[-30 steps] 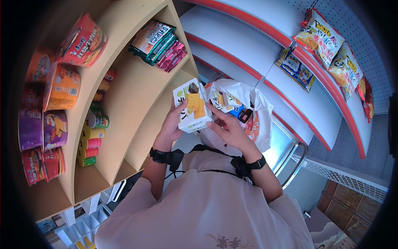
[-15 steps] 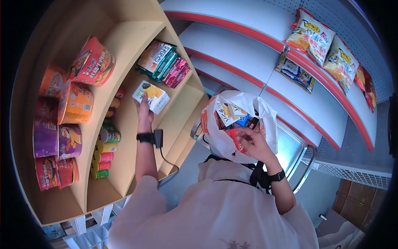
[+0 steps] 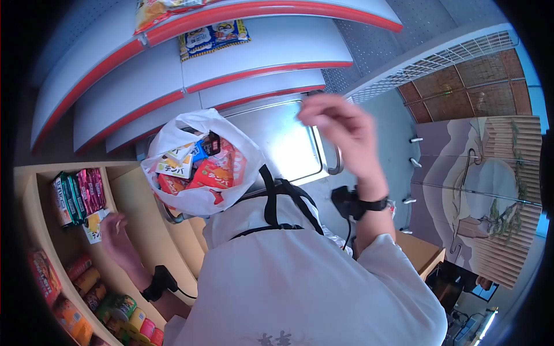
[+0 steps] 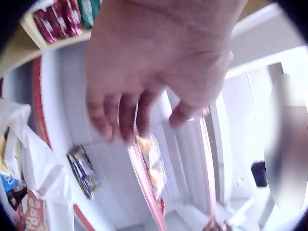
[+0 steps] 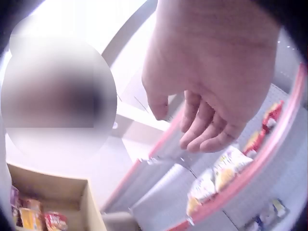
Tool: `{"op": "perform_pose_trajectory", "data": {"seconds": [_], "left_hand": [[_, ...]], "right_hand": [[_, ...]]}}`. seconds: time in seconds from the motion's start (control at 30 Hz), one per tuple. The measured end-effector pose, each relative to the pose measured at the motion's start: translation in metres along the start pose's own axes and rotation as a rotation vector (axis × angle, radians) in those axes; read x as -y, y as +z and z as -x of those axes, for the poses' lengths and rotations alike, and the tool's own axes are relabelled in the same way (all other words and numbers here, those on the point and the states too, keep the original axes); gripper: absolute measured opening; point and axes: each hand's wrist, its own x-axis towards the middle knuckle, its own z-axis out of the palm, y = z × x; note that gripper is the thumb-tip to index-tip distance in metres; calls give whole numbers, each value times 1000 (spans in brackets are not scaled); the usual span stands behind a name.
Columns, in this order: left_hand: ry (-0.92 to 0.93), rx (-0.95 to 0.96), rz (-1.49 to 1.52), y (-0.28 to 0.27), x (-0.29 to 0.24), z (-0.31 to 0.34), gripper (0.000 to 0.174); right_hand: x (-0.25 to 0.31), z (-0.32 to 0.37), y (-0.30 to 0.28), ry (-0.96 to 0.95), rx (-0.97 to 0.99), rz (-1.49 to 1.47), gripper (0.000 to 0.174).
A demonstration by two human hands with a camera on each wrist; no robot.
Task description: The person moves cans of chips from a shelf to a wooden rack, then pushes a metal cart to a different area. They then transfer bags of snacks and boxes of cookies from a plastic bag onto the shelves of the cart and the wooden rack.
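The white snack box (image 3: 96, 225) with yellow crackers printed on it rests in the wooden shelf, right beside the green and pink packs. Just to its right is my left hand (image 3: 122, 245), fingers loosely bent. The left wrist view shows that same left hand (image 4: 154, 62) with nothing in it. My right hand (image 3: 346, 132) is raised over the metal cart, blurred, and the right wrist view shows its fingers (image 5: 204, 134) loosely curled around nothing. Between the hands stands a white plastic bag (image 3: 245, 193), its mouth open on red packets (image 3: 212, 174), white-and-yellow boxes (image 3: 175, 167) and a blue packet (image 3: 202, 148).
Green packs (image 3: 68, 199) and pink packs (image 3: 91, 190) lie in the wooden shelf (image 3: 130, 199), with cans and instant noodle tubs nearer me. Red-edged white shelves (image 3: 265, 49) hold a blue snack bag (image 3: 214, 39). The metal cart (image 3: 283, 138) sits below them.
My left hand has let go of the white box, which now sits in the wooden shelf. The right hand has risen away from the bag. The head view has swung to the right.
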Motion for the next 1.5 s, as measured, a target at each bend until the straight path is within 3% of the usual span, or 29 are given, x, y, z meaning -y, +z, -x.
{"op": "perform_pose_trajectory", "data": {"seconds": [0.1, 0.13, 0.17, 0.2, 0.27, 0.3, 0.37, 0.43, 0.53, 0.7, 0.77, 0.9, 0.93, 0.97, 1.0, 1.07, 1.1, 1.13, 1.17, 1.2, 1.23, 1.3, 1.33, 1.37, 1.43, 1.5], "left_hand": [[-204, 858, -304, 94, -39, 11, 19], [-288, 1131, -456, 112, -30, 12, 17], [-469, 1188, -575, 116, -5, 15, 18], [-655, 1241, -699, 114, 36, 19, 19], [-880, 1521, -703, 62, 155, 43, 23], [-1273, 1046, -490, 45, 178, 77, 29], [-691, 1007, -299, 104, 91, 138, 44], [-726, 982, -305, 122, 101, 121, 44], [-839, 885, -298, 189, 128, 28, 46], [-1004, 666, -251, 194, 150, 29, 47], [-1079, 586, -235, 176, 154, 78, 48], [-1257, 336, -178, 116, 138, 236, 50], [-1294, 262, -155, 108, 134, 266, 50], [-1323, 190, -129, 106, 133, 282, 51], [-1352, 122, -102, 110, 138, 282, 51], [-1422, -1, -59, 130, 150, 268, 52], [-1463, -58, -42, 118, 151, 280, 52], [-1380, -35, 190, 114, 175, 277, 56], [-1278, -10, 413, 114, 198, 263, 59], [-1158, 179, 260, 131, 188, 248, 60], [-1030, 365, 107, 147, 170, 234, 60], [-1119, 446, 27, 136, 155, 209, 55], [-1189, 549, -59, 127, 155, 198, 50], [-1194, 576, -67, 100, 175, 200, 50], [-791, 704, -218, 46, 233, 208, 36], [-804, 803, -322, 58, 192, 184, 26]], "right_hand": [[67, 2, -24, -312, -62, -181, 66], [82, -1, -47, -481, 161, -44, 99], [98, -5, -53, -616, 247, -98, 110], [130, 9, -39, -541, 55, 14, 107], [127, 21, -59, -538, 8, 15, 106], [126, 24, -68, -542, -12, 17, 105], [122, 28, -86, -552, -43, 21, 102], [118, 26, -103, -558, -33, 11, 100], [109, 21, -127, -562, 4, -15, 96], [95, 1, -157, -595, 114, -80, 89], [88, -3, -165, -595, 148, -104, 87], [70, -18, -158, -573, 273, -217, 82], [33, 5, -149, -433, -91, -60, 69], [2, 23, -155, -199, -83, -12, 66], [-35, 47, -163, 66, -22, 139, 45], [-131, 125, -173, 515, 33, 437, 34], [-182, 181, -173, 752, -47, 290, 32], [-230, 240, -170, 897, -87, 192, 40], [-237, 273, -148, 1010, 79, 350, 50], [-270, 319, -138, 1288, 196, 7, 61], [-273, 325, -129, 1296, 214, 10, 61], [-272, 338, -109, 1391, 66, -463, 66], [-258, 320, -109, 1390, 148, -522, 69], [-253, 309, -105, 1392, 118, -529, 69], [-248, 294, -109, 1471, -127, -292, 64], [-256, 295, -87, 1367, -161, -204, 69]]}}
